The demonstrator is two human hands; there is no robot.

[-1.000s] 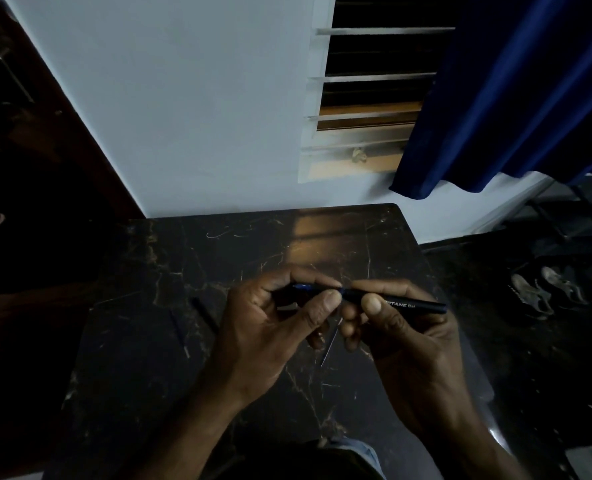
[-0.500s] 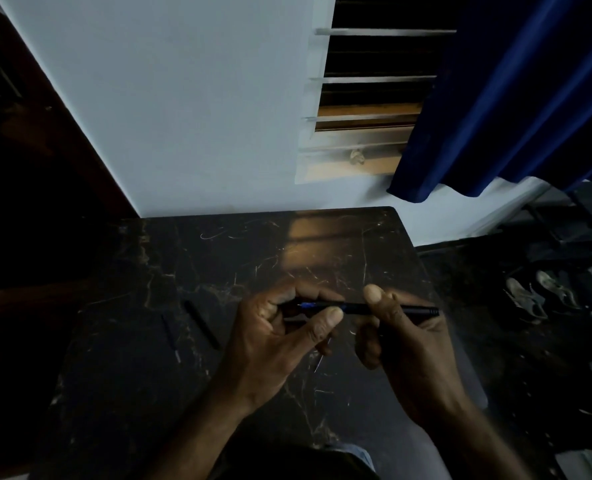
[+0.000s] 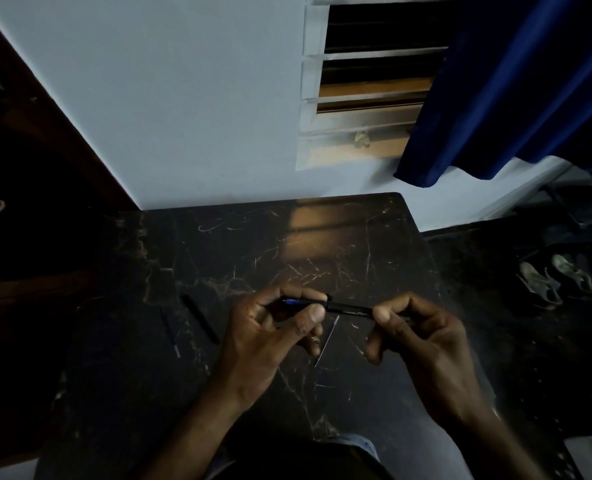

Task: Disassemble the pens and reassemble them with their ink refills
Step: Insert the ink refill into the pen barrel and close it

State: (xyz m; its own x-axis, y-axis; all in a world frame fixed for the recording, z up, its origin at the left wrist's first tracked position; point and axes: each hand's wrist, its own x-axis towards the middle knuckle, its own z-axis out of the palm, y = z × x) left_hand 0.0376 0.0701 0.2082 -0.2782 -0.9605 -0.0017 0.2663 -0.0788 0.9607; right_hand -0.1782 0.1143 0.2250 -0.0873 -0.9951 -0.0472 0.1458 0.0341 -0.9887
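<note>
A black pen is showing against a black, veined table.
The pen is carrying a bright blue patch near one end and faint pale lettering; the table is gleaming black with tan and white veins; the wall is looking pale blue-grey, the curtain deep blue, the shoes grey.

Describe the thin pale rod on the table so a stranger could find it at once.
On the dark marble table, look in the gap between the left hand and right hand, below the pen they hold. The rod lies slanted there, thin and pale, unlike the thicker dark piece left of the left hand.
</note>
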